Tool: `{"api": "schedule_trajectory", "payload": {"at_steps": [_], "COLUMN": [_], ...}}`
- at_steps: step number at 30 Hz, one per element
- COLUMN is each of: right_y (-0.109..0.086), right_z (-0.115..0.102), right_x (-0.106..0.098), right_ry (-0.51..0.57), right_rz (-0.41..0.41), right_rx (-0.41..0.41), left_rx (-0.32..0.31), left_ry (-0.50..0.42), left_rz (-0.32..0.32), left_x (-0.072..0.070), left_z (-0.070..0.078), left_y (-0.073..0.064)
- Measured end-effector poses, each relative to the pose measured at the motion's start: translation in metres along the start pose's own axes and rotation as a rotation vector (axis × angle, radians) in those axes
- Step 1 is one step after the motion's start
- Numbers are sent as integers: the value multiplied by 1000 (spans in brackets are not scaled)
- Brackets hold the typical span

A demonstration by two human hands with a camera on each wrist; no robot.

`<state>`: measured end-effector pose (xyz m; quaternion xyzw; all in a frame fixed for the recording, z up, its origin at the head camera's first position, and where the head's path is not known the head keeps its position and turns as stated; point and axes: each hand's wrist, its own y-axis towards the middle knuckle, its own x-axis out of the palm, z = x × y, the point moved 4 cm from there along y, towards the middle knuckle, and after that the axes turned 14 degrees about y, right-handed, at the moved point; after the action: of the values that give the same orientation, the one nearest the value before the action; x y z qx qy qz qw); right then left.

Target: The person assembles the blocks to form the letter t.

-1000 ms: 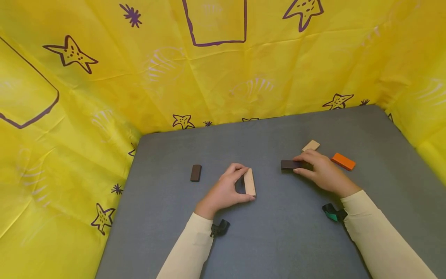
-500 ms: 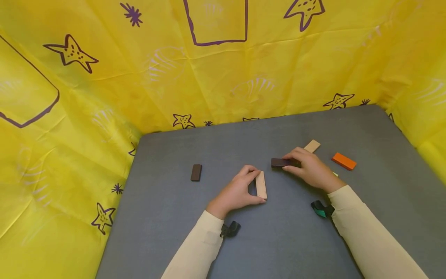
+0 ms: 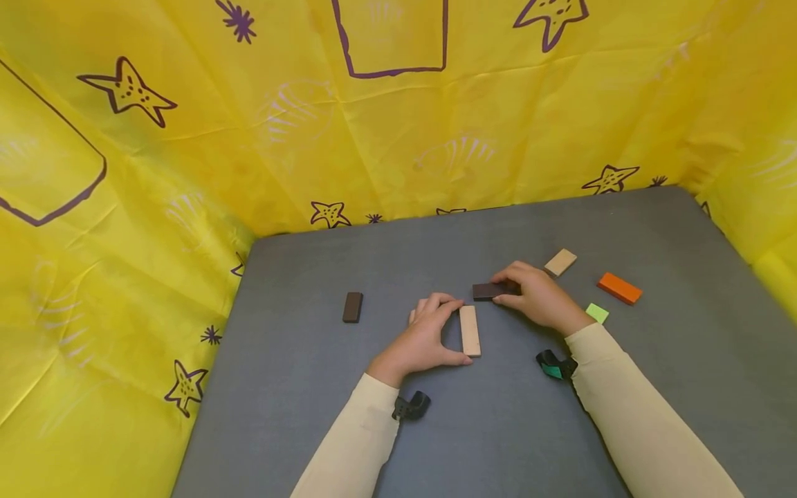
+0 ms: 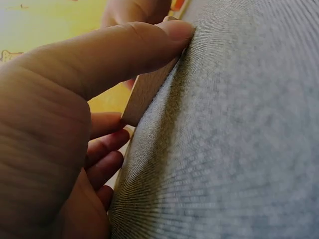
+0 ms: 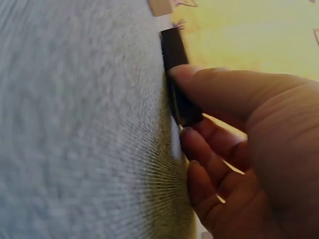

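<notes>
My left hand (image 3: 423,342) pinches a pale wooden block (image 3: 470,332) by its two ends, thumb at the near end and a fingertip at the far end. In the left wrist view the block (image 4: 147,92) lies low against the cloth. My right hand (image 3: 537,294) grips a dark brown block (image 3: 483,292) between thumb and fingers, its left part sticking out. The right wrist view shows that dark block (image 5: 174,47) at the cloth surface, its long side across the thumb tip. The dark block lies just beyond the pale block's far end, a little to the right.
Another dark block (image 3: 352,307) lies to the left on the grey table (image 3: 299,387). At the right are a second pale block (image 3: 561,263), an orange block (image 3: 619,288) and a light green block (image 3: 597,312), partly covered by the right arm. Yellow patterned cloth (image 3: 386,152) walls the table.
Both blocks have come closer together: the left hand moved its pale block right, and the right hand moved the dark block left. The green block came into view from under the right arm.
</notes>
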<state>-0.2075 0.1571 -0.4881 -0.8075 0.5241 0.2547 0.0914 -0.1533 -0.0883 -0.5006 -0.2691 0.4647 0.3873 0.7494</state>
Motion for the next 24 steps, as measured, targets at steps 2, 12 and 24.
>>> {"api": "schedule_trajectory", "payload": {"at_steps": [2,12,24], "right_y": [-2,-4,-3], "right_z": [4,12,11], "right_x": [0,8,15], "right_ry": [24,88,91], "right_rz": [6,18,2], "right_rx": [-4,-73,-76], "left_rx": [2,-34,-39], "left_ry": [3,-18,0], "left_rz": [8,25,27], "left_x": [1,1,1], "left_z": [-1,0,0], "left_y": [1,1,1]}}
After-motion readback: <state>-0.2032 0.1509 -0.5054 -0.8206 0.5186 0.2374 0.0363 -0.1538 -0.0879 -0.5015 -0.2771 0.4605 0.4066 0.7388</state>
